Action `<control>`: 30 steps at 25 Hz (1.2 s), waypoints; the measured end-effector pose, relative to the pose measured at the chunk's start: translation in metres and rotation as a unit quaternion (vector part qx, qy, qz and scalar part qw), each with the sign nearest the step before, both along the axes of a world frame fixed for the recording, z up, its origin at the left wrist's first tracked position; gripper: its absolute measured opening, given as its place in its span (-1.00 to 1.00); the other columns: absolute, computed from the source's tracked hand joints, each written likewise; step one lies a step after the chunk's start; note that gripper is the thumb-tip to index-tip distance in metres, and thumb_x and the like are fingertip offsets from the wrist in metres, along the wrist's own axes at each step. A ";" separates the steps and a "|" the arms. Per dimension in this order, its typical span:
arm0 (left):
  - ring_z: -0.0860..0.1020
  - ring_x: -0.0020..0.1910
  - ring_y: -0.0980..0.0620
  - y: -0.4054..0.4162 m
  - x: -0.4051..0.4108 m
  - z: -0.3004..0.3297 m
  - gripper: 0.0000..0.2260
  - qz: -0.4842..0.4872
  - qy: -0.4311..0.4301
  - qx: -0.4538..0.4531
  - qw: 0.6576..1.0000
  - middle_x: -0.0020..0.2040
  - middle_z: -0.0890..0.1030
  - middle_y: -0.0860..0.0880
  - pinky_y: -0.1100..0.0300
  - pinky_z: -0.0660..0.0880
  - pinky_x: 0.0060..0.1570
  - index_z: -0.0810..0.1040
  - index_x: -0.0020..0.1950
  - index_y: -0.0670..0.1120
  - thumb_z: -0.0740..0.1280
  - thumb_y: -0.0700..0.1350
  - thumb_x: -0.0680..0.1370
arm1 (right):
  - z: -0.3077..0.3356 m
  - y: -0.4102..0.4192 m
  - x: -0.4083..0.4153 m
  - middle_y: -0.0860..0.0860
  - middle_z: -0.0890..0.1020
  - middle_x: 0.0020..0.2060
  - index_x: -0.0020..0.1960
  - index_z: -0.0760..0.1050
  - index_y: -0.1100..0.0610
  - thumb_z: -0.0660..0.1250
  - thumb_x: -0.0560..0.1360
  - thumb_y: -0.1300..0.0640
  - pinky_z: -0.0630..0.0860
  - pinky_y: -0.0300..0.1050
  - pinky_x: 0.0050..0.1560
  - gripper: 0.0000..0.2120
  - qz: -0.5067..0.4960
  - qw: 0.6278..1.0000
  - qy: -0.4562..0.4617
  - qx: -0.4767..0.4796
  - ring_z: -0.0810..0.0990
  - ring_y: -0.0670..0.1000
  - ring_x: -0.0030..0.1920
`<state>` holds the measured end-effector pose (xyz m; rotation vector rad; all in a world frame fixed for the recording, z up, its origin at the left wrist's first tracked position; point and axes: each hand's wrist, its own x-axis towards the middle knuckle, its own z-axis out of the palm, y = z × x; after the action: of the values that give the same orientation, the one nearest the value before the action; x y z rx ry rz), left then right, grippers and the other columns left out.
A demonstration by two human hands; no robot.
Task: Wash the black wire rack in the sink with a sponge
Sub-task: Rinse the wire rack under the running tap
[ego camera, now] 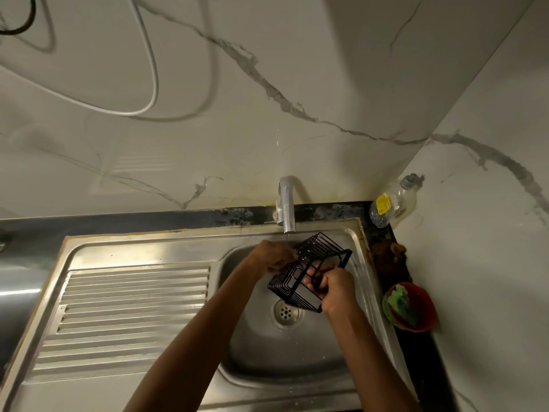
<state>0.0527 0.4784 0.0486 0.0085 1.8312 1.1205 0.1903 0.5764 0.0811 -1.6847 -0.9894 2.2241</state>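
Observation:
The black wire rack (289,288) hangs tilted over the steel sink basin (267,355), just under the tap (286,203). A thin stream of water falls from the spout onto its upper end. My left hand (271,257) grips the rack's far left side. My right hand (332,288) holds its near right edge, fingers curled round the wires. The green sponge (401,304) lies in a red bowl (421,307) on the counter to the right, in neither hand.
A ribbed steel draining board (127,316) fills the left. The drain (286,312) sits below the rack. A clear soap bottle (392,203) with a yellow label leans in the back right corner. Marble-look walls close in behind and on the right.

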 end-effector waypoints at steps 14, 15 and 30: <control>0.54 0.07 0.06 0.007 0.007 0.003 -0.74 -0.040 0.063 0.021 0.997 0.08 0.63 -0.04 0.07 0.50 0.20 0.59 0.23 -0.14 0.47 -0.13 0.57 | -0.016 0.009 0.023 0.09 0.51 -0.51 -0.30 0.36 0.14 -0.04 0.25 0.49 0.40 -0.22 -0.46 -0.67 0.072 0.996 -0.049 0.031 0.44 0.06 -0.50; 0.58 0.07 0.04 0.006 0.006 0.002 -0.77 -0.057 0.088 0.019 0.994 0.07 0.65 -0.03 0.03 0.53 0.25 0.61 0.20 -0.12 0.47 -0.11 0.56 | -0.016 0.010 0.023 0.10 0.51 -0.50 -0.31 0.36 0.14 -0.04 0.22 0.49 0.41 -0.22 -0.46 -0.68 0.072 0.996 -0.047 0.034 0.45 0.06 -0.49; 0.53 0.17 -0.05 -0.004 0.006 0.004 -0.82 0.076 -0.082 0.033 0.993 0.16 0.60 -0.07 -0.13 0.47 0.30 0.60 0.11 -0.03 0.47 -0.08 0.54 | -0.006 0.020 0.020 0.19 0.55 -0.43 -0.30 0.35 0.17 -0.01 0.10 0.45 0.44 -0.19 -0.44 -0.69 0.100 0.992 -0.016 0.072 0.52 0.14 -0.46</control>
<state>0.0591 0.4741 0.0529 -0.1821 1.6696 1.2507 0.2104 0.5964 0.0755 -1.6278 -1.3464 2.1855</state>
